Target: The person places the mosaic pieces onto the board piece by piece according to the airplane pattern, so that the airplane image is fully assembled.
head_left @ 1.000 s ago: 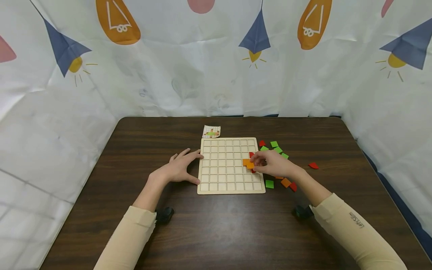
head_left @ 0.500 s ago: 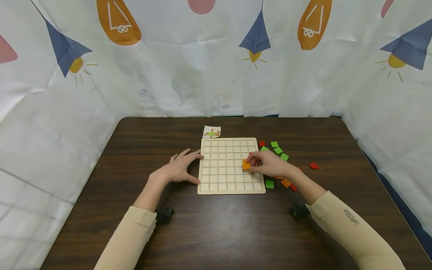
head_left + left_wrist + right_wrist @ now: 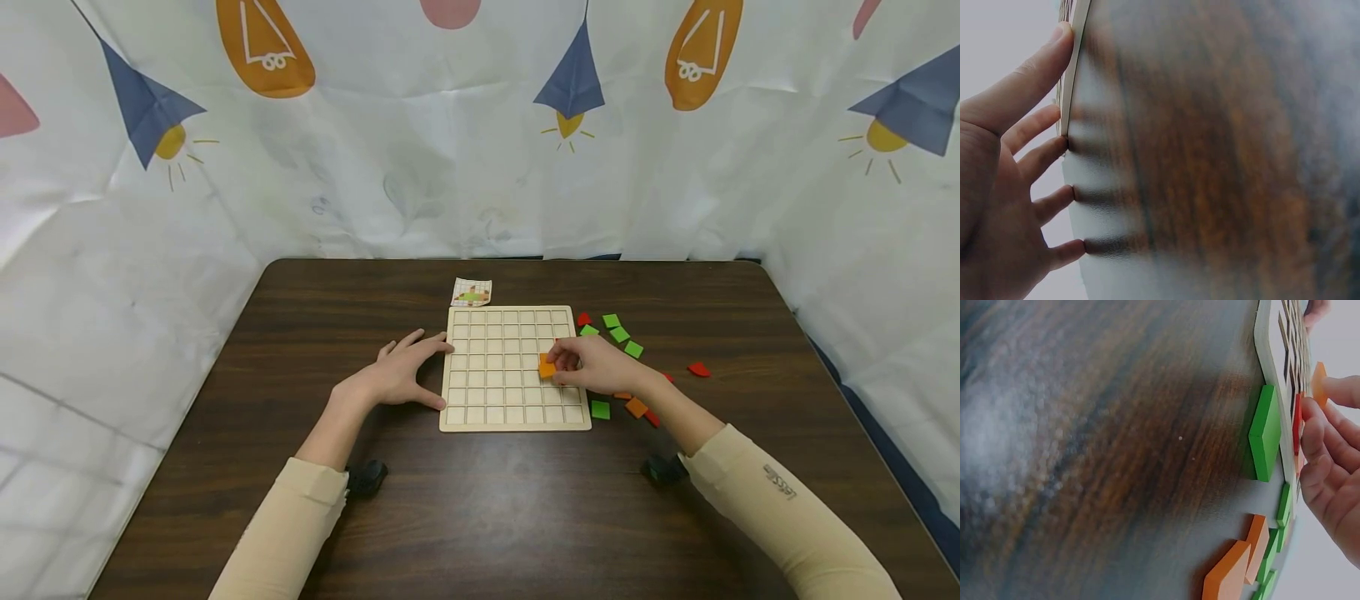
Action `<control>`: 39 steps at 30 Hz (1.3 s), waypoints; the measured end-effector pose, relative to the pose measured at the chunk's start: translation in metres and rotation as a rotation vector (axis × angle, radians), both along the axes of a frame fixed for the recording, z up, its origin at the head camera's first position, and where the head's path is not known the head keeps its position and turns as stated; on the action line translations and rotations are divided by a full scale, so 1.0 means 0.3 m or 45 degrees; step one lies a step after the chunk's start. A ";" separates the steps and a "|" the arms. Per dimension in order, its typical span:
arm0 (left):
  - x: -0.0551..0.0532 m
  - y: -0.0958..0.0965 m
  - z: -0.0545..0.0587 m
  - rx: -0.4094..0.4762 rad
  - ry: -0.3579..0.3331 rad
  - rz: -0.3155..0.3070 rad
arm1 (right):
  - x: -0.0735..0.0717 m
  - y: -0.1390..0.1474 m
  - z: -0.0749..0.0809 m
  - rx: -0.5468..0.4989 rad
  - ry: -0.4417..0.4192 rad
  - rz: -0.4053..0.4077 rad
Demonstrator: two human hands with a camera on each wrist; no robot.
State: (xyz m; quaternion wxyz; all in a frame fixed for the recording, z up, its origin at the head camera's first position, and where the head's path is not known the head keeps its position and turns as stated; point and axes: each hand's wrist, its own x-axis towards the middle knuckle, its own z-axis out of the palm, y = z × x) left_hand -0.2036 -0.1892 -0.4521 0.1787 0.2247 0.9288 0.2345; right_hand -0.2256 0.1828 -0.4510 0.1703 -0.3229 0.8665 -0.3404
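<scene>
My left hand point(image 3: 393, 375) lies at the left edge of the pale wooden grid board point(image 3: 495, 412), its fingers spread. In the left wrist view the thumb point(image 3: 1029, 75) touches the board's edge while several fingertips rest on the table. My right hand point(image 3: 600, 364) is over the right part of the board and pinches an orange square tile point(image 3: 1319, 384) between thumb and finger. That tile is tilted on edge in the right wrist view. Just below it, a red tile point(image 3: 1297, 425) sits on the board, partly hidden by my fingers.
Green square tiles point(image 3: 633, 349) lie along the board's right side, with a single green tile point(image 3: 600, 409) near its corner. An orange tile point(image 3: 637, 407) and a red curved piece point(image 3: 699, 369) lie farther right. A small picture card point(image 3: 472, 292) sits behind the board.
My right hand has shifted slightly left with the orange tile, which now overlaps where another orange tile showed on the board. My left hand has stayed in place.
</scene>
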 end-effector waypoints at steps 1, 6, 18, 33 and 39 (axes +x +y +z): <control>0.000 0.001 0.000 0.000 0.002 -0.001 | 0.001 0.002 0.000 -0.001 0.007 0.002; 0.000 0.002 0.003 -0.002 -0.005 0.001 | 0.004 0.008 -0.001 -0.009 0.001 -0.004; 0.000 -0.001 0.004 -0.004 -0.003 -0.004 | 0.011 0.005 0.000 0.002 0.011 -0.048; 0.000 -0.001 0.000 0.000 0.002 -0.007 | 0.015 -0.009 -0.003 0.013 0.023 -0.040; -0.001 -0.002 -0.003 -0.002 0.003 -0.006 | 0.012 -0.003 -0.015 -0.009 0.060 -0.044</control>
